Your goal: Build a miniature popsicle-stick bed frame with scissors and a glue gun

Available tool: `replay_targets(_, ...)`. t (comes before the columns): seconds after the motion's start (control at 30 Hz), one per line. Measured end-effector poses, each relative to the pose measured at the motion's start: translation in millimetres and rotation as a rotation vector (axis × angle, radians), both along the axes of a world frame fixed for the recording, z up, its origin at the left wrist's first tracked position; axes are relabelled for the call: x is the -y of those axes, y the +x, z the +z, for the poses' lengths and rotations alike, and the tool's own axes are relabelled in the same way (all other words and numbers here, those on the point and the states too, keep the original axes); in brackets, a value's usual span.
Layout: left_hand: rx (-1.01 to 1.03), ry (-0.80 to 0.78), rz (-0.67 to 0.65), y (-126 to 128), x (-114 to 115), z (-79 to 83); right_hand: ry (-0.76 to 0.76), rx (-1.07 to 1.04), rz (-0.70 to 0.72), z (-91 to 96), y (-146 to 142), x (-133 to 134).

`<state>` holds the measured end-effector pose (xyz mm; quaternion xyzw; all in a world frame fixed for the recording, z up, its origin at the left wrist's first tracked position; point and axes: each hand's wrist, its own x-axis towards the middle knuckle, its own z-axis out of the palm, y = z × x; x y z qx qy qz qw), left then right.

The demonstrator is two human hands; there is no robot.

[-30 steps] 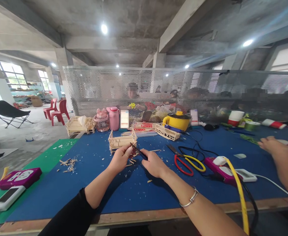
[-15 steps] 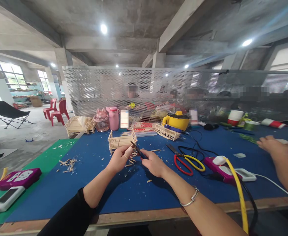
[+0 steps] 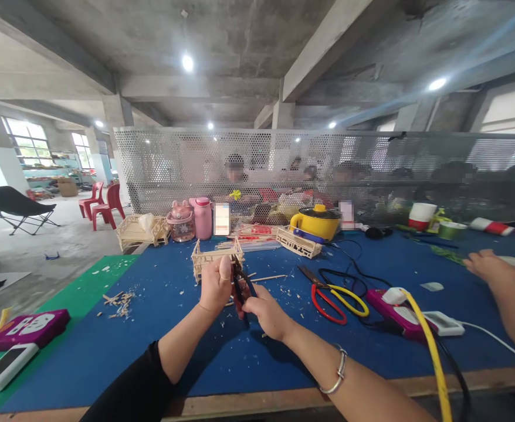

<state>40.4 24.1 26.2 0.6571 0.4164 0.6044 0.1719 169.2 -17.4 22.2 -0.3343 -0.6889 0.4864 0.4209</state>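
Dark-handled pliers (image 3: 243,280) are gripped in my right hand (image 3: 268,313), handles spread and jaws pointing up. Close beside their jaws, my left hand (image 3: 216,285) is closed in a pinch with its thumb up. Whatever lies between its fingers is hidden. Just behind the left hand stands a small frame of pale wooden sticks (image 3: 201,258), partly covered by that hand. Thin stick offcuts lie around and under the hands. A longer thin stick (image 3: 270,278) rests on the blue mat (image 3: 152,351) to the right of the pliers.
Scissors (image 3: 334,296) with red and yellow handles lie right, near a purple power strip (image 3: 398,313) and cables. A yellow pot (image 3: 317,223), pink bottle (image 3: 203,218) and more stick frames stand behind. Offcuts (image 3: 119,303) are heaped left. Another person's hand (image 3: 490,269) is far right.
The pliers have turned more upright and their handles have spread. My left hand has rotated, thumb upward, and my right hand has moved slightly lower.
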Motion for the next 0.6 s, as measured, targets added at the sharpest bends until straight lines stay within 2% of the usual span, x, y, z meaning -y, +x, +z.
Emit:
replay_targets(0.23, -0.010, -0.036, -0.002, -1, 6, 2.9, -0.087, -0.106, 0.074, -13.5, 0, -5)
replay_targets(0.43, -0.014, -0.042, -0.035, -4, 6, 1.6, -0.178, -0.173, 0.159, -17.5, -1, -6)
replay_targets(0.6, 0.165, -0.183, -0.101, -2, 10, 8.2, -0.317, -0.252, 0.323, -11.9, -5, -4)
